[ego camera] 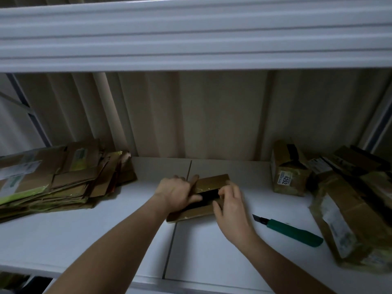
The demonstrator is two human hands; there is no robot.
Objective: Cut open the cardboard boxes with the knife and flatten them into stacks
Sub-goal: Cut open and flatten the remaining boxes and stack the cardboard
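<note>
Head view: mid-shelf [212, 251], both hands grip a small box [214, 182], left hand [177, 193] and right hand [230, 205] curling fingers into its dark opening. Light, creasable cardboard; best held by flap edges. Knife [293, 231] lies rightward.

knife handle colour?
Green, with a black blade end; the knife lies on the shelf right of the hands. Head view, the only one.
</note>
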